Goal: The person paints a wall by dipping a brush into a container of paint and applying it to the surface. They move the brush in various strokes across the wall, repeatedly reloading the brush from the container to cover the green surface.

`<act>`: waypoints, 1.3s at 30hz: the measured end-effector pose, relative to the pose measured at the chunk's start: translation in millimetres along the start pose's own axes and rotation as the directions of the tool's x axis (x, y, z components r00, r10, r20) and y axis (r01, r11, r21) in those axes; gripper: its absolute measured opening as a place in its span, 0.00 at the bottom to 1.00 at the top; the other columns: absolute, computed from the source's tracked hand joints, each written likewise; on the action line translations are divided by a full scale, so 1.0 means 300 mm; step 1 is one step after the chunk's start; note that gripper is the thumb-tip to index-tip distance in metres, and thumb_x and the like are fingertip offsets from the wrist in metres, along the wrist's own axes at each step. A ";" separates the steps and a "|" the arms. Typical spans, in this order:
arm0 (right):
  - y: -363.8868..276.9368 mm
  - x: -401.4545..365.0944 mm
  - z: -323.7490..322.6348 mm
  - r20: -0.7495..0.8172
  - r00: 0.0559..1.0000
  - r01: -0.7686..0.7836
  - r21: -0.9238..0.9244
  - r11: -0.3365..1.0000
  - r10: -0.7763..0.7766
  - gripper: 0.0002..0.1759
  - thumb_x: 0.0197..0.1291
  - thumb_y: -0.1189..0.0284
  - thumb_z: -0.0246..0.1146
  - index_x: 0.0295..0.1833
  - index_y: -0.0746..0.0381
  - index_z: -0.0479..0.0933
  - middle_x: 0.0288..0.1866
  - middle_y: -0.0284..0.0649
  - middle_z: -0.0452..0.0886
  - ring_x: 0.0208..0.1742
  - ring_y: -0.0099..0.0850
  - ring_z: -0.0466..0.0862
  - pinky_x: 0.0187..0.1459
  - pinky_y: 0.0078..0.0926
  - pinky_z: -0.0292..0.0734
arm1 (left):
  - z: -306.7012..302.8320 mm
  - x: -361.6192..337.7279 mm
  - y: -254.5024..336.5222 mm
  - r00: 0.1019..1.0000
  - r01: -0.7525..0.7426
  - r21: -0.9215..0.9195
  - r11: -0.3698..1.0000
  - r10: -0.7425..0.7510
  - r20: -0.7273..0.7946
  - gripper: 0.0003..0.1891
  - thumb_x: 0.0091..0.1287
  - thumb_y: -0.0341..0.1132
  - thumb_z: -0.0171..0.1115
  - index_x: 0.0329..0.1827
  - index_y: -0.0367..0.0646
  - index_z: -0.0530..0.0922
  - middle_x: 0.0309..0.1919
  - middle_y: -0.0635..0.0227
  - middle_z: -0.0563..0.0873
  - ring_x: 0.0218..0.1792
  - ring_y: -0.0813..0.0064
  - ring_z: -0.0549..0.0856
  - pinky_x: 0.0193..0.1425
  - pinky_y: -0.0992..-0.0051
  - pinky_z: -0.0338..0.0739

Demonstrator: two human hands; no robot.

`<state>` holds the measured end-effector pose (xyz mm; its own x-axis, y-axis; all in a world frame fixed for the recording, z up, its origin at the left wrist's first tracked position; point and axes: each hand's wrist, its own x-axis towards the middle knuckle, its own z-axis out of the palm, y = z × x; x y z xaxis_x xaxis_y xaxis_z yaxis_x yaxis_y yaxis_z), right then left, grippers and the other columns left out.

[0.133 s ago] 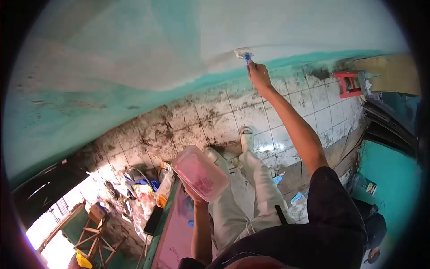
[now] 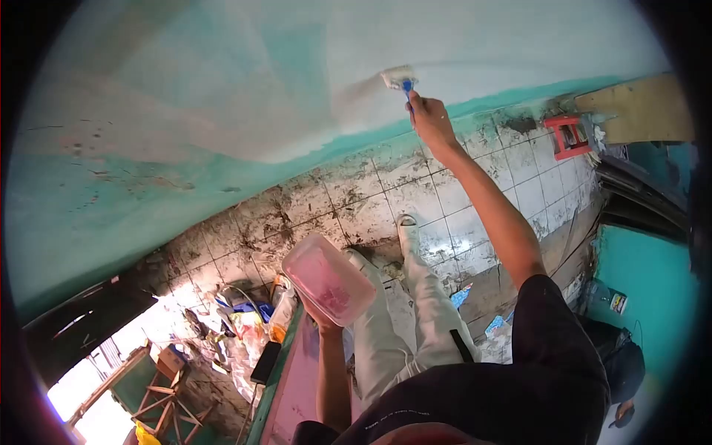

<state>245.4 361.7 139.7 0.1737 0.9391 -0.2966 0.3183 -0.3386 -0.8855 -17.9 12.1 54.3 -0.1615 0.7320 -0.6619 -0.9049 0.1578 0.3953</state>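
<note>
My right hand (image 2: pixel 432 122) is closed round the blue handle of a paint brush (image 2: pixel 400 77), whose pale bristles touch the wall (image 2: pixel 289 81). White paint covers much of this green wall, with a bare green band along its lower edge. Low in front of me, my left hand (image 2: pixel 323 317) holds a translucent plastic container (image 2: pixel 329 279) from beneath and the side. Some pink shows through the container, and part of that hand is hidden behind it.
A red stool (image 2: pixel 567 136) stands at the right on dirty white tiles (image 2: pixel 415 194). Bags and clutter (image 2: pixel 248 326) lie at the lower left beside a green-edged pink surface (image 2: pixel 293 386). Another person (image 2: pixel 623 371) is partly visible at the lower right.
The brush and my right hand have moved slightly up in the view, with the brush also a little left. The whole scene has shifted slightly as the camera turned.
</note>
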 end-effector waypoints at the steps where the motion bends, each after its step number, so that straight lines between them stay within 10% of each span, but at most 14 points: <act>1: -0.084 -0.037 -0.032 -0.001 0.999 0.040 0.008 0.999 -0.040 0.26 0.76 0.52 0.53 0.30 0.60 0.74 0.17 0.26 0.66 0.17 0.17 0.63 0.21 0.21 0.58 | 0.015 -0.021 0.024 0.999 -0.040 0.071 0.997 0.038 0.025 0.35 0.74 0.64 0.45 0.74 0.48 0.66 0.62 0.63 0.78 0.61 0.61 0.80 0.64 0.56 0.79; 6: -0.446 -0.205 -0.133 -0.085 0.965 0.257 0.145 0.955 -0.247 0.26 0.77 0.53 0.53 0.30 0.60 0.73 0.18 0.24 0.65 0.18 0.15 0.61 0.21 0.19 0.55 | 0.159 -0.071 0.146 0.999 -0.019 0.024 1.000 0.018 0.037 0.33 0.76 0.62 0.47 0.73 0.47 0.68 0.60 0.64 0.79 0.57 0.62 0.81 0.61 0.59 0.80; 12: -0.406 -0.145 -0.019 -0.295 0.810 0.558 0.124 0.821 -0.506 0.27 0.79 0.56 0.48 0.30 0.64 0.71 0.16 0.35 0.63 0.19 0.23 0.64 0.25 0.28 0.62 | 0.225 -0.151 0.192 0.983 -0.176 0.136 0.975 0.168 0.069 0.33 0.76 0.62 0.48 0.71 0.47 0.70 0.59 0.65 0.80 0.57 0.64 0.81 0.62 0.60 0.79; 16: 0.069 0.035 0.196 -0.111 0.890 0.426 -0.145 0.893 -0.443 0.23 0.80 0.58 0.44 0.38 0.64 0.73 0.23 0.49 0.75 0.24 0.52 0.77 0.32 0.44 0.73 | 0.141 -0.161 0.234 0.993 -0.095 0.015 0.995 0.094 0.066 0.32 0.76 0.62 0.47 0.72 0.48 0.69 0.61 0.65 0.79 0.59 0.63 0.80 0.63 0.58 0.78; 20: 0.539 0.124 0.297 0.055 0.953 0.297 -0.366 0.882 -0.298 0.26 0.78 0.55 0.46 0.37 0.65 0.75 0.24 0.42 0.78 0.24 0.33 0.77 0.31 0.39 0.70 | 0.171 -0.196 0.274 0.992 -0.102 0.033 0.994 0.099 0.081 0.33 0.76 0.62 0.47 0.73 0.49 0.68 0.62 0.65 0.78 0.60 0.62 0.80 0.64 0.57 0.78; 23: 0.402 -0.059 0.250 -0.013 0.971 0.238 0.023 0.971 -0.237 0.22 0.78 0.58 0.48 0.39 0.64 0.78 0.25 0.41 0.79 0.21 0.31 0.76 0.28 0.35 0.69 | 0.171 -0.217 0.278 0.990 -0.100 0.053 0.994 0.094 0.106 0.34 0.75 0.63 0.48 0.74 0.49 0.67 0.64 0.65 0.78 0.61 0.62 0.79 0.66 0.56 0.76; 31: -0.240 -0.223 0.094 -0.168 0.799 0.570 -0.093 0.816 -0.577 0.17 0.79 0.61 0.51 0.54 0.66 0.68 0.18 0.41 0.72 0.18 0.35 0.76 0.22 0.35 0.67 | 0.152 -0.212 0.277 0.990 -0.048 0.004 0.999 0.047 0.136 0.34 0.75 0.64 0.46 0.74 0.50 0.67 0.65 0.65 0.77 0.63 0.60 0.78 0.67 0.54 0.75; 37: -0.082 -0.036 0.254 -0.089 0.740 0.470 -0.641 0.607 -0.667 0.15 0.77 0.64 0.50 0.50 0.68 0.64 0.17 0.52 0.78 0.18 0.50 0.82 0.18 0.45 0.75 | 0.263 -0.281 0.292 0.973 -0.218 0.131 0.967 0.204 0.109 0.31 0.77 0.60 0.46 0.73 0.48 0.67 0.60 0.64 0.79 0.59 0.62 0.81 0.62 0.57 0.81; 39: 0.048 -0.013 0.303 0.036 0.909 0.318 -0.705 0.634 -0.416 0.21 0.77 0.62 0.50 0.54 0.73 0.65 0.24 0.60 0.82 0.26 0.54 0.86 0.26 0.47 0.82 | 0.281 -0.292 0.301 0.974 -0.226 0.146 0.963 0.222 0.049 0.31 0.76 0.61 0.47 0.71 0.49 0.69 0.58 0.65 0.80 0.58 0.64 0.81 0.61 0.59 0.81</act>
<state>164.6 358.4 95.5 -0.0081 0.9963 0.0858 0.9142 0.0422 -0.4032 -52.1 18.1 201.6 -0.3384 0.7804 -0.5258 -0.7772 0.0832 0.6237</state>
